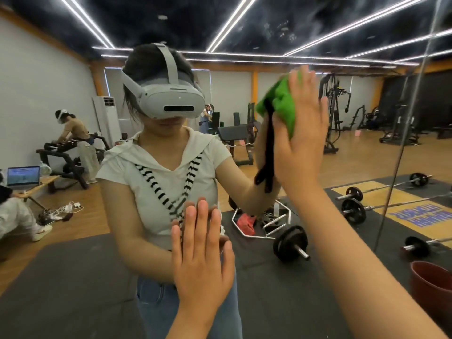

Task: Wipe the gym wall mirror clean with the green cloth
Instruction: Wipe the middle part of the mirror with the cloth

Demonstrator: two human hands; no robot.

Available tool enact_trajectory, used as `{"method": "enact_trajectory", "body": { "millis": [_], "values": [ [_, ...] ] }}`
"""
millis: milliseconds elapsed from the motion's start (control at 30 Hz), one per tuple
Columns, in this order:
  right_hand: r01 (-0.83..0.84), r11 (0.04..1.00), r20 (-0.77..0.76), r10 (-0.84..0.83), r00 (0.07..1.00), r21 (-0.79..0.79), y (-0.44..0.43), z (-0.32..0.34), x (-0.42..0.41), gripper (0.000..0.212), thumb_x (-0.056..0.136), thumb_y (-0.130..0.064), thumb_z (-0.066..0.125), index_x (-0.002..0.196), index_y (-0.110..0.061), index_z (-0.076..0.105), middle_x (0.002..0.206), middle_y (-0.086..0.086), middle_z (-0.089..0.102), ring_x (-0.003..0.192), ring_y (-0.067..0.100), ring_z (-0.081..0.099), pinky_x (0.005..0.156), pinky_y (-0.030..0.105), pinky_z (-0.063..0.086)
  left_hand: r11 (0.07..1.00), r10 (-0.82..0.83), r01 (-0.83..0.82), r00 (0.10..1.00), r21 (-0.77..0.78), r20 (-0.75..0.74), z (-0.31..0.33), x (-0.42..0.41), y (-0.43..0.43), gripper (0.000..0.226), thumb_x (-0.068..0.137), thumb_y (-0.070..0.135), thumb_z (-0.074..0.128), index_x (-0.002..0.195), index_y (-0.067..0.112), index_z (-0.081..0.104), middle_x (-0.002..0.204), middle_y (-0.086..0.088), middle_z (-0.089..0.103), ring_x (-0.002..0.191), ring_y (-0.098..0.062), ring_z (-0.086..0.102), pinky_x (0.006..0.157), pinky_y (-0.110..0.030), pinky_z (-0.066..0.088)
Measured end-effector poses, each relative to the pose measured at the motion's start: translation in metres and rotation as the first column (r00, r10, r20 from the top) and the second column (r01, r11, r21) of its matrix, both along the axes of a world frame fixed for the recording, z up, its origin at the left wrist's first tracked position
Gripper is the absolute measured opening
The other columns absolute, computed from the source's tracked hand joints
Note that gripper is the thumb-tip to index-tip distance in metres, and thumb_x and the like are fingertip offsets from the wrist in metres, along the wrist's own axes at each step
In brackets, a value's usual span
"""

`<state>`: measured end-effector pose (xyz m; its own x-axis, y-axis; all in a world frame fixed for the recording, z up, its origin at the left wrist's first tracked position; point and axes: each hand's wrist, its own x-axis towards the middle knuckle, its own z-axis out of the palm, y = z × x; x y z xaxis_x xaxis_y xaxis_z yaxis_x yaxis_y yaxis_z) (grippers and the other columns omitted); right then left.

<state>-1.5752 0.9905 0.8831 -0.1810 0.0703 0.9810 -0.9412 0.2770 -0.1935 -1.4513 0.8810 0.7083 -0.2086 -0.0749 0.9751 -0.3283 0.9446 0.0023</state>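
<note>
Pressing flat, fingers straight and close together, nothing curled or pinched: right hand [302,133], raised high at right of centre. Pinned between that palm and the glass: green cloth [281,105], bunched, showing past the left edge of the hand. Hanging down from the cloth beside the wrist: black strap [268,152]. Laid flat lower down, left of the raised arm, fingers straight and pointing up, holding nothing: left hand [200,263], touching the gym wall mirror [362,157]. Running top to bottom at far right: vertical seam [401,155] in the glass. Reflected: person in white headset [173,101] and pale short-sleeved top; barbell [291,243] on dark floor mat; laptop [23,175] on a low bench at far left. Standing at lower right edge: reddish-brown bucket [433,287].
</note>
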Motion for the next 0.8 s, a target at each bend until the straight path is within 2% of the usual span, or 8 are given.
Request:
{"method": "enact_trajectory", "body": {
  "millis": [67, 133, 300, 333, 533, 600, 733, 800],
  "values": [
    [-0.02, 0.98, 0.165, 0.054, 0.985, -0.199, 0.008, 0.008, -0.015, 0.058, 0.099, -0.023, 0.039, 0.155, -0.012, 0.029, 0.163, 0.008, 0.026, 0.153, 0.02, 0.016, 0.125, 0.048, 0.004, 1.0, -0.008, 0.008, 1.0, 0.017, 0.0, 0.001, -0.001, 0.001, 0.065, 0.096, 0.027, 0.045, 0.155, 0.007, 0.026, 0.169, -0.003, 0.005, 0.156, -0.022, 0.008, 0.126, -0.043, 0.005],
    [0.005, 0.969, 0.236, 0.055, 0.97, -0.248, -0.001, 0.006, -0.006, 0.059, 0.099, -0.024, 0.039, 0.155, -0.01, 0.027, 0.164, 0.008, 0.023, 0.153, 0.02, 0.015, 0.125, 0.05, 0.005, 0.999, -0.011, 0.012, 1.0, 0.036, -0.01, 0.0, -0.002, 0.003, 0.063, 0.095, 0.026, 0.045, 0.153, 0.007, 0.029, 0.169, -0.003, 0.006, 0.156, -0.021, 0.008, 0.126, -0.043, 0.005],
    [0.061, 0.975, -0.166, -0.025, 0.986, 0.215, -0.002, -0.03, 0.009, 0.059, 0.095, -0.013, 0.044, 0.152, -0.004, 0.032, 0.16, 0.014, 0.028, 0.151, 0.018, 0.015, 0.125, 0.043, 0.006, 0.995, -0.059, 0.063, 0.997, 0.083, -0.042, 0.001, -0.004, 0.009, 0.065, 0.093, 0.023, 0.047, 0.154, 0.008, 0.028, 0.169, 0.0, 0.006, 0.156, -0.021, 0.008, 0.126, -0.044, 0.004],
    [0.074, 0.973, -0.172, -0.036, 0.984, 0.219, 0.008, -0.028, -0.003, 0.059, 0.095, -0.011, 0.045, 0.152, -0.004, 0.033, 0.161, 0.013, 0.028, 0.15, 0.014, 0.014, 0.125, 0.042, 0.005, 0.99, -0.093, 0.098, 0.994, 0.1, -0.052, 0.002, -0.003, 0.01, 0.063, 0.093, 0.023, 0.046, 0.152, 0.008, 0.03, 0.169, 0.002, 0.006, 0.156, -0.021, 0.008, 0.126, -0.044, 0.003],
    [0.01, 0.969, 0.254, 0.055, 0.966, -0.246, 0.041, -0.001, -0.048, 0.062, 0.098, -0.029, 0.036, 0.155, -0.011, 0.027, 0.164, 0.007, 0.024, 0.152, 0.016, 0.015, 0.125, 0.05, 0.006, 0.979, -0.2, 0.2, 0.98, 0.028, -0.009, 0.02, -0.016, 0.027, 0.065, 0.095, 0.022, 0.044, 0.156, 0.011, 0.024, 0.169, 0.004, 0.003, 0.156, -0.017, 0.007, 0.126, -0.041, 0.003],
    [-0.004, 0.983, 0.211, 0.043, 0.977, -0.184, 0.027, -0.009, -0.032, 0.062, 0.097, -0.027, 0.038, 0.156, -0.01, 0.026, 0.164, 0.007, 0.022, 0.153, 0.019, 0.013, 0.126, 0.046, 0.002, 0.981, -0.193, 0.192, 0.981, 0.016, 0.007, 0.035, -0.028, 0.035, 0.068, 0.095, 0.023, 0.045, 0.157, 0.01, 0.021, 0.169, -0.001, 0.007, 0.156, -0.018, 0.007, 0.126, -0.042, 0.004],
    [0.049, 0.969, -0.161, -0.01, 0.987, 0.241, 0.041, -0.031, -0.035, 0.059, 0.096, -0.012, 0.045, 0.153, -0.006, 0.028, 0.161, 0.01, 0.024, 0.151, 0.015, 0.012, 0.125, 0.039, 0.004, 0.982, -0.187, 0.188, 0.982, 0.01, -0.011, 0.063, -0.045, 0.051, 0.066, 0.094, 0.023, 0.046, 0.154, 0.006, 0.025, 0.162, -0.011, 0.022, 0.156, -0.018, 0.005, 0.126, -0.044, 0.006],
    [0.024, 0.976, -0.115, 0.001, 0.993, 0.217, 0.063, -0.024, -0.061, 0.059, 0.096, -0.01, 0.044, 0.153, -0.008, 0.029, 0.161, 0.011, 0.025, 0.152, 0.014, 0.012, 0.125, 0.043, 0.005, 0.985, -0.174, 0.174, 0.985, 0.011, -0.005, 0.066, -0.051, 0.053, 0.064, 0.095, 0.024, 0.045, 0.154, 0.005, 0.027, 0.162, -0.012, 0.023, 0.155, -0.019, 0.005, 0.126, -0.044, 0.007]
  ]
}}
